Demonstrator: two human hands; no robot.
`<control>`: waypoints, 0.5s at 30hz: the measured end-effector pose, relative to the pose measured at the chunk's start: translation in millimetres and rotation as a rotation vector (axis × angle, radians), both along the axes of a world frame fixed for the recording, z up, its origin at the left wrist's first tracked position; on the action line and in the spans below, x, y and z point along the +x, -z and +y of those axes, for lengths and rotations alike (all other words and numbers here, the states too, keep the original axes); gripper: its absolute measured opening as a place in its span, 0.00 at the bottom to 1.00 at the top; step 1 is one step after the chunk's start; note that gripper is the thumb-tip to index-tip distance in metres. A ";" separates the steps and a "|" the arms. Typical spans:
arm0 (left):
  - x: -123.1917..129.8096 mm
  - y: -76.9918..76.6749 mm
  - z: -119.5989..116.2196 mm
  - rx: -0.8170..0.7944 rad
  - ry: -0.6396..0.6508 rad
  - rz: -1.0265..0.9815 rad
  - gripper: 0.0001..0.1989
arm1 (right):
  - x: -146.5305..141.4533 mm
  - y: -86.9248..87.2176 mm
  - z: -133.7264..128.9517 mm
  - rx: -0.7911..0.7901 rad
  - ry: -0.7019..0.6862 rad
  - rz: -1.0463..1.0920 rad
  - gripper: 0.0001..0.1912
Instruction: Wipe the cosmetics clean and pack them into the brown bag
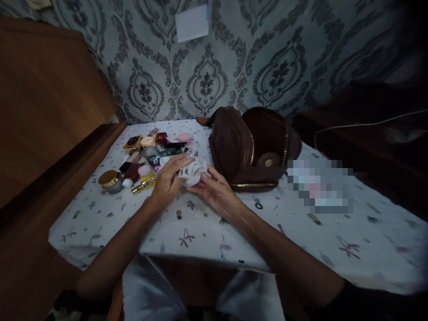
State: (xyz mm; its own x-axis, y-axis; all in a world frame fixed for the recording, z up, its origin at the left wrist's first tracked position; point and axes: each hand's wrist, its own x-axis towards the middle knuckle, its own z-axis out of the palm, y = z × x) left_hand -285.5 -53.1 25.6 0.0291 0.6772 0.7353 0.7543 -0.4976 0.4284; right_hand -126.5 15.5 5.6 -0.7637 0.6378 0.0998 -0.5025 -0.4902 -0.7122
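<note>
A white bundle of loops (193,173), which looks like a coiled cable, is held between both hands just above the table. My left hand (170,178) closes on its left side, with the fingers over the top. My right hand (219,189) grips it from the right with thumb and fingertips. Just beyond my left hand lies a pile of cosmetics, among them a dark green tube (163,155) and a gold cylinder (143,185). To the right of my hands a brown leather bag (230,147) stands with its zip undone and its mouth gaping.
A jar with a gold lid (110,180) stands at the left of the pile. A pink rounded item (184,138) lies at its back. On the right is a pixelated, unreadable item (321,185). The patterned cloth (200,227) covers the table; a wooden panel (50,80) rises on the left.
</note>
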 end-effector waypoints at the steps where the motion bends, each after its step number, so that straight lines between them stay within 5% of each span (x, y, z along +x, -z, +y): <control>1: 0.5 0.3 -0.4 -0.010 0.020 0.011 0.17 | -0.1 1.4 1.4 -0.015 0.001 0.008 0.16; 8: 9.7 2.7 -2.6 -0.023 0.034 -0.026 0.15 | -0.9 3.1 4.4 -0.066 -0.053 0.038 0.19; 15: 12.5 0.6 -4.9 -0.086 -0.102 -0.225 0.08 | -1.8 -0.5 -0.6 0.005 -0.157 0.003 0.19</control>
State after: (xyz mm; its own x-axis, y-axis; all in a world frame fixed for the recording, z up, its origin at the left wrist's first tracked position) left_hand -272.9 -58.0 25.0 -0.2004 0.7285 0.6551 0.6798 -0.3781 0.6284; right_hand -128.3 14.9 6.1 -0.8539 0.5097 0.1054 -0.4219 -0.5593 -0.7136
